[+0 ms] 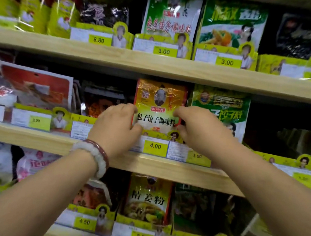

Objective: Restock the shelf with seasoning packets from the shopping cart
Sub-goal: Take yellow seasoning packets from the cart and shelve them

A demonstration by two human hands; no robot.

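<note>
While the orange seasoning packet is pinched by the left hand at nine o'clock and the right hand at three, it should be seated upright behind the 4.00 price tag.

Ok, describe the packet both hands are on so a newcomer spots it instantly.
Find the middle wooden shelf, then the yellow 4.00 price tag. Right above stands the orange packet, held between the left hand and right hand. Its neighbour on the right is green.
</note>
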